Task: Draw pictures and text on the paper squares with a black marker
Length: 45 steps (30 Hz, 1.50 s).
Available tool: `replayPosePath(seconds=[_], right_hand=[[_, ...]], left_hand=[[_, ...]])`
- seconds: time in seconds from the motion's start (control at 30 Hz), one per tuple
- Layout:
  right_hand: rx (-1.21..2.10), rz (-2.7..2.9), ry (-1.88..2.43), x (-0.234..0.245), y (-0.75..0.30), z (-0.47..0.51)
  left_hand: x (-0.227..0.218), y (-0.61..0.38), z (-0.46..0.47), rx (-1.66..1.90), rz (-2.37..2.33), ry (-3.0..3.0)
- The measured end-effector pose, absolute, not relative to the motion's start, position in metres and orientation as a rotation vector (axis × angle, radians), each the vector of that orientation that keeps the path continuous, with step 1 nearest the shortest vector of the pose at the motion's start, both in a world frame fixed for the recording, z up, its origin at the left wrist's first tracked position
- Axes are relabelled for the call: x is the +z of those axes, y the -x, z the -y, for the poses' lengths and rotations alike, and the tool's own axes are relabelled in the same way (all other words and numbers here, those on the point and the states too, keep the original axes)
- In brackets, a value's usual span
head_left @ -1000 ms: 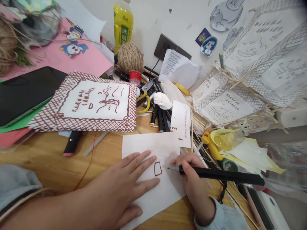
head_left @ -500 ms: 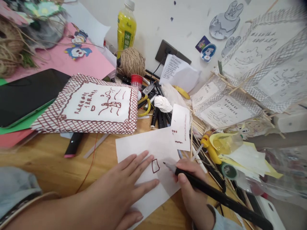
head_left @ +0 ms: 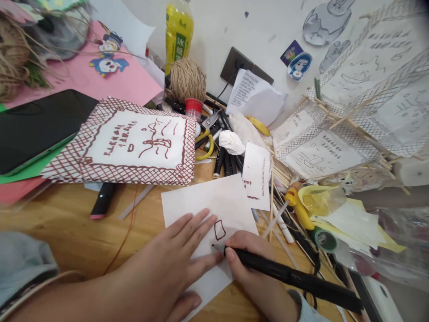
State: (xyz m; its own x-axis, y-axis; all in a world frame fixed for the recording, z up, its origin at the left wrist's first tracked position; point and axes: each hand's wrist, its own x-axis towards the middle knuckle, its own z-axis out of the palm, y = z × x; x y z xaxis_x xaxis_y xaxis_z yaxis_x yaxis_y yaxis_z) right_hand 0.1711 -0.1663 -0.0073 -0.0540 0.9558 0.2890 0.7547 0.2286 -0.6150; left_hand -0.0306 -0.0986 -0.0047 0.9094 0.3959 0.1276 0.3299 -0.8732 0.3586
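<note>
My left hand [head_left: 167, 268] lies flat with spread fingers on a white sheet of paper [head_left: 208, 203] on the wooden table [head_left: 67, 232], pinning it down. A small brown outlined box [head_left: 219, 230] is drawn on the sheet just beyond my fingertips. My right hand [head_left: 250, 264] is closed round a long black marker [head_left: 288, 277]. Its tip touches the paper just below the drawn box, close to my left index finger.
A patterned brown-and-white drawn sheet [head_left: 134, 147] lies behind the paper. Several black markers [head_left: 228, 161], a twine ball [head_left: 186, 80], a yellow bottle [head_left: 179, 31], a black tablet [head_left: 36, 125] and thin wooden sticks [head_left: 278, 179] crowd the table. Paper-and-stick panels [head_left: 351, 112] stand at right.
My right hand has shifted left and nearer with the marker, so the tip went from right of the drawn box to just below it. The left hand stays flat on the paper.
</note>
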Motion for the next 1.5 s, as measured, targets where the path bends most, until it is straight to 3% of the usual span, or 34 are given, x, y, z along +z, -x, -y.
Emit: replayPosePath(seconds=[0.47, 0.87, 1.5], right_hand=[[0.447, 1.833, 1.711, -0.006, -0.176, 0.169], [0.168, 1.798, 1.673, 0.004, -0.168, 0.158], [0.059, 1.644, 1.759, -0.001, -0.173, 0.159]], left_hand=[[-0.007, 0.030, 0.100, 0.347, -0.551, -2.791], [-0.012, 0.033, 0.102, 0.404, -0.555, -2.809], [-0.014, 0.032, 0.102, 0.430, -0.562, -2.806]])
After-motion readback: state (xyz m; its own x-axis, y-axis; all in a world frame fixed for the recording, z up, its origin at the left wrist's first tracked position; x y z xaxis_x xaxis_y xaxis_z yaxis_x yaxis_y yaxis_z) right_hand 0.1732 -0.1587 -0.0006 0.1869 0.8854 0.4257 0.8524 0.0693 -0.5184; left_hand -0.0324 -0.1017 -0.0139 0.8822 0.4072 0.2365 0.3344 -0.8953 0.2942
